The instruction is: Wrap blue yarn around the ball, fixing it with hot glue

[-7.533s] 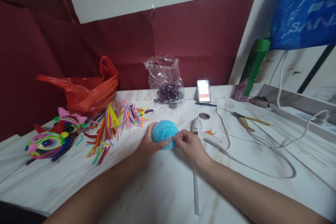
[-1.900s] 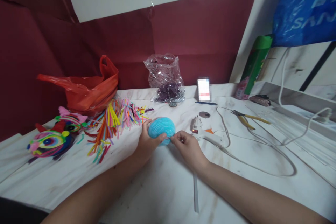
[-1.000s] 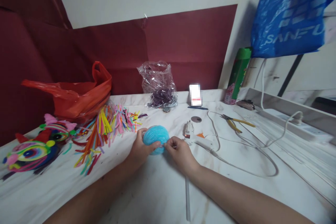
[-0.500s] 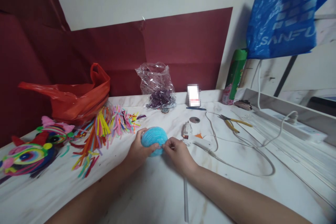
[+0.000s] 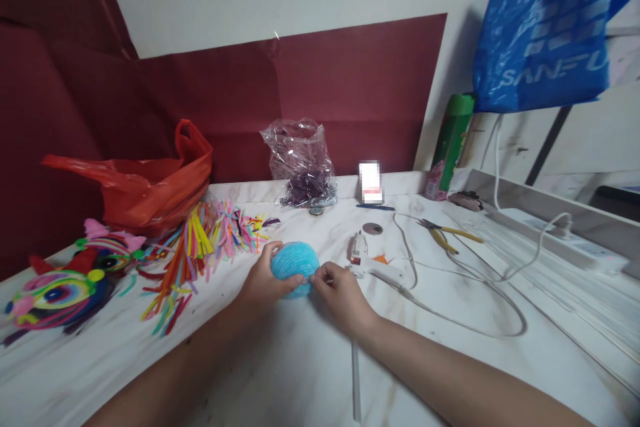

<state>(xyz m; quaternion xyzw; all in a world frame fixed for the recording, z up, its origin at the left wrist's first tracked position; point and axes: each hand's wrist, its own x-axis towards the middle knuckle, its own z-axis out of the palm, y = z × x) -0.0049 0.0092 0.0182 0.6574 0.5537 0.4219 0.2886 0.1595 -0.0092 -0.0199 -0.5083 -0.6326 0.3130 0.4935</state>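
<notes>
A light-blue ball (image 5: 296, 259), its surface wrapped in fuzzy coiled strands, is held just above or on the marble-patterned table; I cannot tell which. My left hand (image 5: 267, 280) grips it from the left, thumb across the front and fingers behind. At the ball's lower right edge, my right hand (image 5: 340, 290) is closed in a pinch, fingertips touching or almost touching the surface. Whatever lies between those fingertips is too small to make out. Just right of that hand a white glue gun (image 5: 377, 268) rests with its nozzle pointing away from me.
Bundles of colourful pipe cleaners (image 5: 200, 240) and decorated figures (image 5: 60, 297) lie left, before a red plastic bag (image 5: 155, 180). A clear bag (image 5: 303, 160) stands behind. Rightward are pliers (image 5: 445, 237), cords, a power strip (image 5: 580, 243) and a spray can (image 5: 449, 147). A grey strip (image 5: 355, 380) lies in front.
The view has shifted slightly, so everything sits a little further right. Both hands keep the same hold at the blue ball, with no clear movement.
</notes>
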